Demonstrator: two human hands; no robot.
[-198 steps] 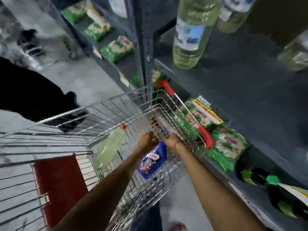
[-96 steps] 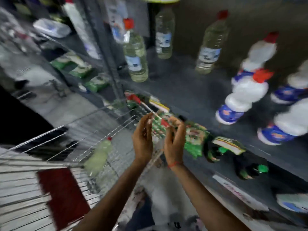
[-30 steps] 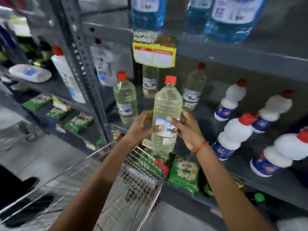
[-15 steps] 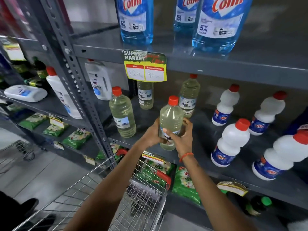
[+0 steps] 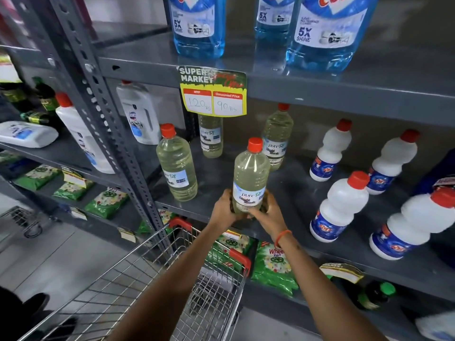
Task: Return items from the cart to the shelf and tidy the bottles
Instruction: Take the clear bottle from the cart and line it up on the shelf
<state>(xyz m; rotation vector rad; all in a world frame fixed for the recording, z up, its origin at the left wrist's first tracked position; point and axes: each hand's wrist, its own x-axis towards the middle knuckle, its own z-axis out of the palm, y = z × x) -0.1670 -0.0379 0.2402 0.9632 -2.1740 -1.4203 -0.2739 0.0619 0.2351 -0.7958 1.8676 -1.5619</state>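
At frame centre, the left hand (image 5: 225,209) and right hand (image 5: 267,212) wrap the base of an upright pale bottle (image 5: 250,177) on the grey metal shelf (image 5: 295,193), above the wire cart (image 5: 152,279) and grey floor (image 5: 54,254) lower left.

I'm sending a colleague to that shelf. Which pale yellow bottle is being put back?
On the grey middle shelf, below the yellow price tag, stand four pale yellow red-capped bottles. The one being returned stands nearest the front edge, and it alone is clasped low down by both hands.
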